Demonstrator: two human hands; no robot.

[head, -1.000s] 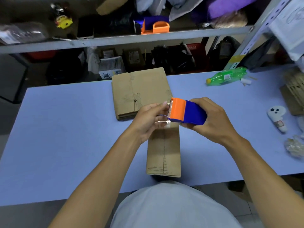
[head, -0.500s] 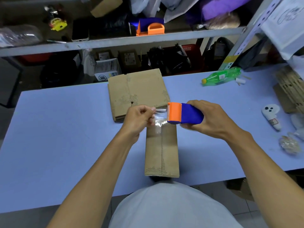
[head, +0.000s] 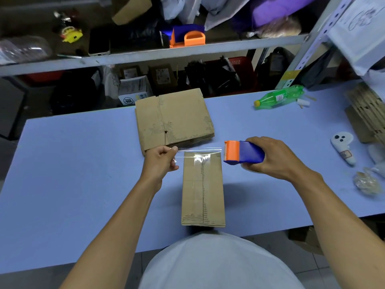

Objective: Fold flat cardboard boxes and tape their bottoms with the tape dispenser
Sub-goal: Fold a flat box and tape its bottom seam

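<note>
One folded box (head: 203,190) stands at the tabletop's near edge, its base hidden. Faint clear tape (head: 200,152) spans above it, pinched by the left hand (head: 161,161); the right hand (head: 275,158) grips the tape dispenser (head: 242,152), whose roll is hidden.

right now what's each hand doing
Left hand: pinching the pulled-out end of the clear tape.
Right hand: gripping the tape dispenser.

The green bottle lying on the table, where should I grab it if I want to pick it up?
Grab the green bottle round its wide middle, coming down from above. It lies on its side on the blue table, yellow cap toward the left, so the round body faces up with bare table beside it. The neck by the cap is thinner and probably gives a poorer grip.
</note>
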